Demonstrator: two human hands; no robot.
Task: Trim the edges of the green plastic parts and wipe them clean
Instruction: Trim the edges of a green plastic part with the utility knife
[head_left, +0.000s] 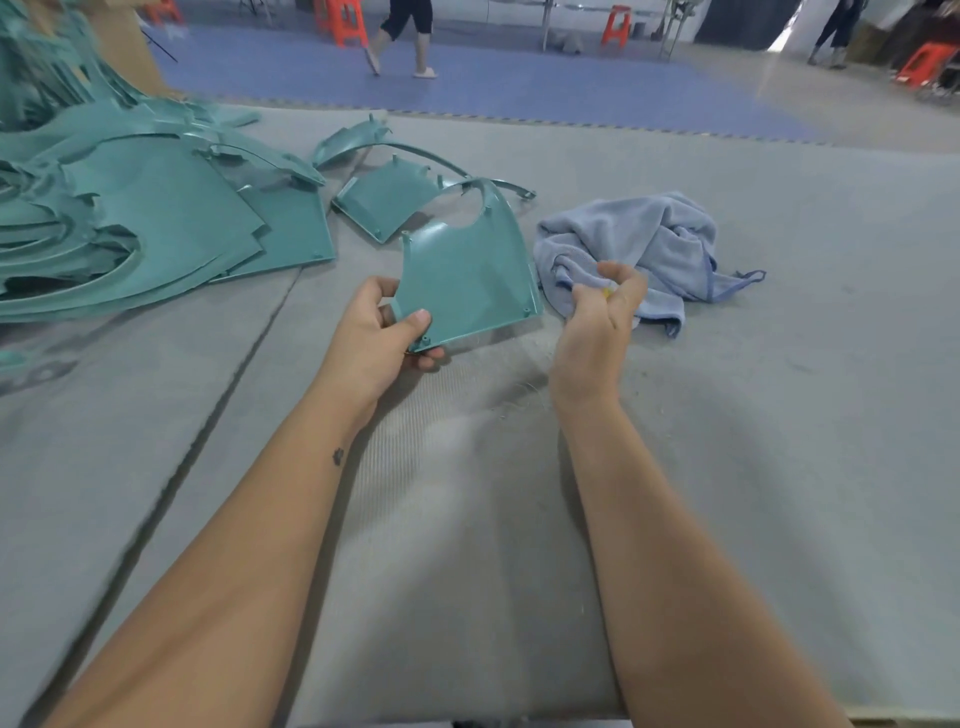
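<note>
the left hand pinches the near corner of one green plastic part, thumb on top and fingers under, holding it tilted up off the grey bench at centre. the part looks thin, light and fairly stiff, with a glossy face that could slip, small moulded pegs and a raised rim; a pinch on a corner or along the rim seems the safest hold (the edges may be sharp where untrimmed). the right hand, at about 3 o'clock from the part, is curled round a fold of the soft blue cloth, with something small and yellow barely showing in its fingers; i cannot tell what it is. more green parts lie heaped at 10 o'clock.
</note>
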